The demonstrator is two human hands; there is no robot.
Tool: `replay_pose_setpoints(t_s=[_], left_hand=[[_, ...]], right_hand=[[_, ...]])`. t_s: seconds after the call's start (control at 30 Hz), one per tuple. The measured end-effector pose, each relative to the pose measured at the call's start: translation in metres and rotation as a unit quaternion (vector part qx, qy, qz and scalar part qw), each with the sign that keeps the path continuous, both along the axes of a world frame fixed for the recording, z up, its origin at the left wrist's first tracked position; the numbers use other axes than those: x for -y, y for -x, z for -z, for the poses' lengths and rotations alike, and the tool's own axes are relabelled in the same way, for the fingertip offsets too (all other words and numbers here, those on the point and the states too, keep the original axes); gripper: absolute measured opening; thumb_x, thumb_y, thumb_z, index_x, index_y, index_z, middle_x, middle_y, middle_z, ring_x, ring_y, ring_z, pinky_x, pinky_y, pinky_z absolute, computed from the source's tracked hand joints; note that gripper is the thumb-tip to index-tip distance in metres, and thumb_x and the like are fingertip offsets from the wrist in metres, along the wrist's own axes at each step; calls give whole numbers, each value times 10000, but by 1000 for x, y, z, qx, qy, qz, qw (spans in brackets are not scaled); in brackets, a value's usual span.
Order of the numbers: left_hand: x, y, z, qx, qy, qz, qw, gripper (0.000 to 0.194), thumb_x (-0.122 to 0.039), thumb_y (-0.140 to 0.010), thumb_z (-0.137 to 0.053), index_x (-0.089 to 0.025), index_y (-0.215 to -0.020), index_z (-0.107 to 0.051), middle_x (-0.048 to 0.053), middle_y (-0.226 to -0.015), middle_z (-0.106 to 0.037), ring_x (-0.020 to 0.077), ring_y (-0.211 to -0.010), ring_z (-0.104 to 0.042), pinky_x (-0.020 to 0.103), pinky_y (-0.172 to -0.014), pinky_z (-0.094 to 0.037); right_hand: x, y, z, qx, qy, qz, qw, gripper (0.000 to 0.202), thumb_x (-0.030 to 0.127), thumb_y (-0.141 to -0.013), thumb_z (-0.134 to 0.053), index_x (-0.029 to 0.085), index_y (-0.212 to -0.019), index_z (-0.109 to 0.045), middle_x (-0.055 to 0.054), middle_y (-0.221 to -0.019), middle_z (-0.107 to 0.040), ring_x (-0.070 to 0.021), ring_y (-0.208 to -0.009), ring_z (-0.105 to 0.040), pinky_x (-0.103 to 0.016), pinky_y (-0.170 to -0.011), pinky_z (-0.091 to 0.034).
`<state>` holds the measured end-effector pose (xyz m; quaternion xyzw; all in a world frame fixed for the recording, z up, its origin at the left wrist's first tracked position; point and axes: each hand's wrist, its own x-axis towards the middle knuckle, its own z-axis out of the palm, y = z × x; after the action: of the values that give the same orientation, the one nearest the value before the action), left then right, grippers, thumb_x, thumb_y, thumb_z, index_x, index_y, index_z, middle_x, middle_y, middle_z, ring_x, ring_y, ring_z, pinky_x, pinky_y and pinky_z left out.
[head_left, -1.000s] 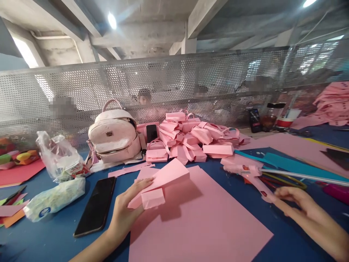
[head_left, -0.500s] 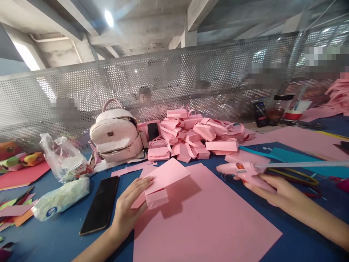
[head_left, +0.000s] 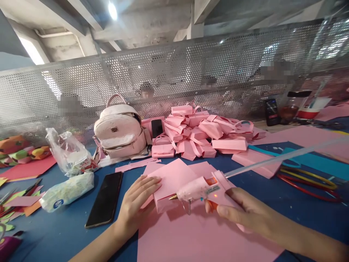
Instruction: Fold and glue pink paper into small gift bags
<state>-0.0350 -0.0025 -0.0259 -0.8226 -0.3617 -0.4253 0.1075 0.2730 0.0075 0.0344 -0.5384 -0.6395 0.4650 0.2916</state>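
Note:
My left hand (head_left: 139, 203) grips the left side of a folded pink paper piece (head_left: 174, 178), fingers on top and the thumb hidden underneath. In my right hand (head_left: 240, 209) is a pink glue gun (head_left: 195, 189) with a long clear glue stick (head_left: 272, 158) standing out behind it. The gun's metal tip points left and lies at the front edge of the folded piece; whether it touches is unclear. Below both hands lies a large pink sheet (head_left: 207, 240) on the blue table.
A black phone (head_left: 105, 198), a tissue pack (head_left: 68, 191) and a plastic bag (head_left: 69, 154) lie left. Behind stand a pale backpack (head_left: 120, 131) and a heap of pink paper boxes (head_left: 199, 133). Red and yellow cords (head_left: 311, 183) lie right.
My right hand has brought the glue gun leftward, from the right of the large sheet to the folded paper. My left hand still holds the paper. The view has shifted slightly.

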Motion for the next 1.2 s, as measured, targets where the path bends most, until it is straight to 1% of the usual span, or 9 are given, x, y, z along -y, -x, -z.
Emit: replay_pose_setpoints(t_s=[0.13,0.3,0.43,0.67,0.77,0.87,1.0,1.1,1.2], left_hand=[[0,0,1,-13,8,4,1000,450,-134,-945,-541,-252,-1379,-567,101,-1226,-736,233,-1163,-688,430,-1093,-479],[0,3,6,-33,22,11,999,438,-171,-971,-534,-230,-1405,-534,104,-1279,-708,214,-1226,-646,406,-1150,-409],[0,5,8,-70,20,22,997,441,-181,-989,-522,-188,-1429,-504,113,-1323,-681,202,-1294,-589,395,-1202,-325],[2,3,6,-104,8,34,994,434,-192,-1016,-483,-157,-1449,-480,116,-1307,-691,193,-1293,-588,390,-1206,-309],[4,2,6,-109,10,33,994,440,-189,-1023,-469,-170,-1462,-465,111,-1309,-690,201,-1279,-601,413,-1194,-333],[5,2,5,-110,9,35,993,417,-200,-1040,-428,-157,-1453,-473,117,-1300,-695,202,-1273,-605,422,-1186,-345],[4,0,3,-110,-10,36,993,383,-214,-1058,-400,-128,-1415,-506,123,-1261,-715,190,-1255,-614,410,-1169,-362],[3,-1,3,-111,-29,39,993,360,-192,-1068,-373,-77,-1360,-550,137,-1249,-717,181,-1270,-595,401,-1177,-343],[3,-2,3,-115,-32,45,992,351,-190,-1071,-374,-39,-1313,-578,150,-1238,-717,176,-1282,-578,390,-1194,-309]], right_hand=[[-1,1,6,-14,50,18,998,466,667,-642,-721,222,-770,-664,-8,-672,-592,-172,-588,-539,-249,-458,-389],[-1,-2,18,-7,48,12,999,487,689,-648,-710,223,-785,-685,-9,-679,-599,-168,-596,-513,-258,-496,-414],[-2,-3,25,-5,53,2,999,476,683,-658,-726,221,-733,-642,11,-634,-537,-148,-573,-468,-250,-504,-416],[0,-7,36,-35,98,-59,993,579,712,-705,-691,196,-965,-726,-37,-751,-649,-164,-619,-532,-273,-562,-474],[1,-8,43,-31,83,-66,994,535,693,-731,-684,201,-935,-735,-46,-753,-663,-191,-644,-573,-303,-596,-504],[1,-8,52,-47,37,-82,995,475,669,-765,-667,214,-875,-745,-73,-796,-689,-258,-742,-636,-364,-666,-544],[-2,-7,61,-67,-8,-126,990,463,656,-801,-642,220,-915,-746,-94,-906,-722,-314,-880,-660,-431,-803,-553],[-2,-8,59,-80,-18,-169,982,416,591,-841,-648,196,-936,-738,-100,-944,-717,-310,-924,-656,-419,-838,-549],[0,-11,52,-98,-15,-182,978,335,503,-882,-652,183,-935,-734,-92,-959,-705,-296,-945,-647,-402,-868,-544]])
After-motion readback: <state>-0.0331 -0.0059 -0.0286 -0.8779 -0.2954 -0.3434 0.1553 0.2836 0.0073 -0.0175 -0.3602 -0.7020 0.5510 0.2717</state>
